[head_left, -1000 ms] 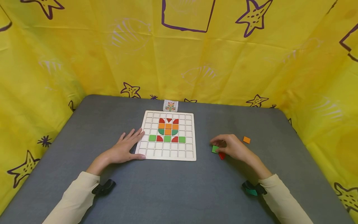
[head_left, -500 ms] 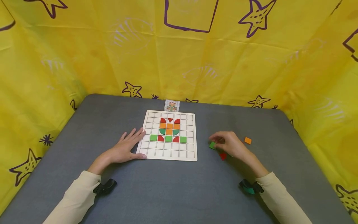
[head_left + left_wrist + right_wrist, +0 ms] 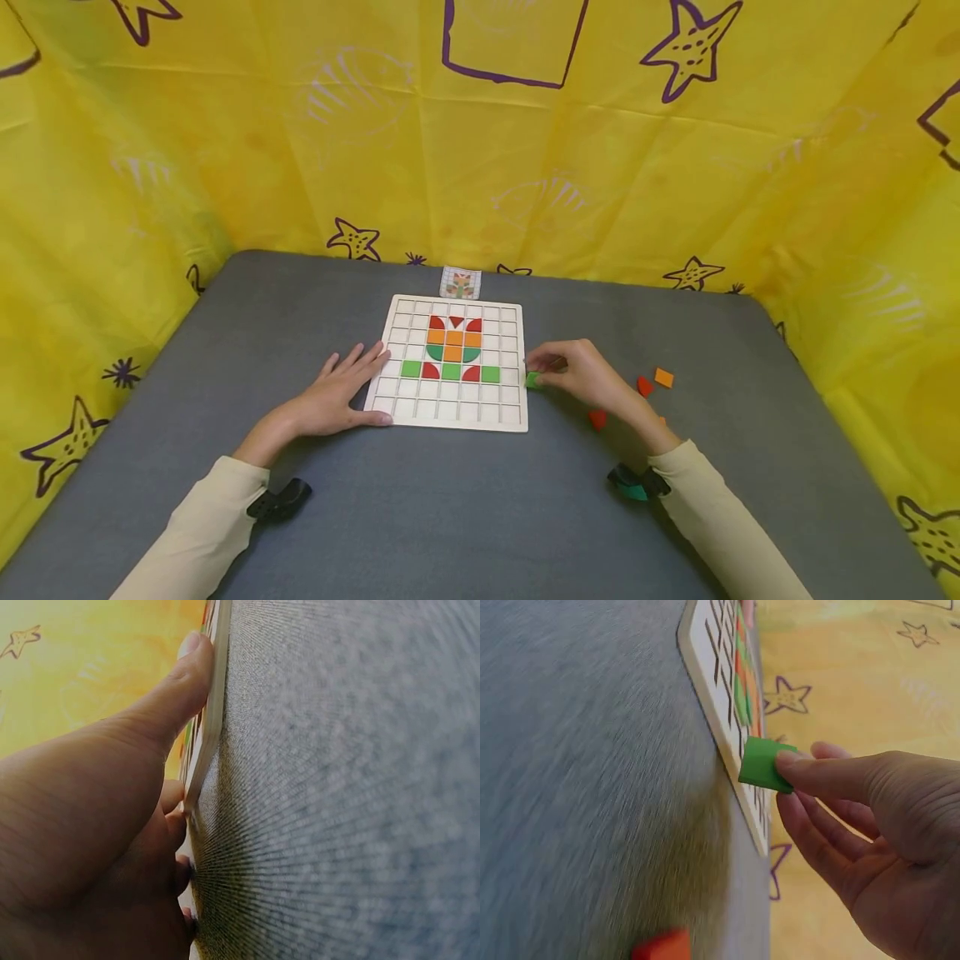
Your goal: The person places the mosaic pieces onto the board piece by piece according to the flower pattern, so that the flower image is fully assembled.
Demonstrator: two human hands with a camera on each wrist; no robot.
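- Right hand point(image 3: 576, 371) is pinching a green tile point(image 3: 763, 763) near the grid board point(image 3: 447, 411).
- Left hand point(image 3: 330, 403), spread wide, is touching the board's left edge.

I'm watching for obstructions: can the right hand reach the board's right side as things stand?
Likely yes: the right hand, pinching a green square, is beside the board; nothing else visibly stands between them.

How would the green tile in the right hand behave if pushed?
Probably stiff: the green tile shows no bend when pinched by the right hand. Likely light, being small and thin. Its flat shape suggests sliding rather than rolling.
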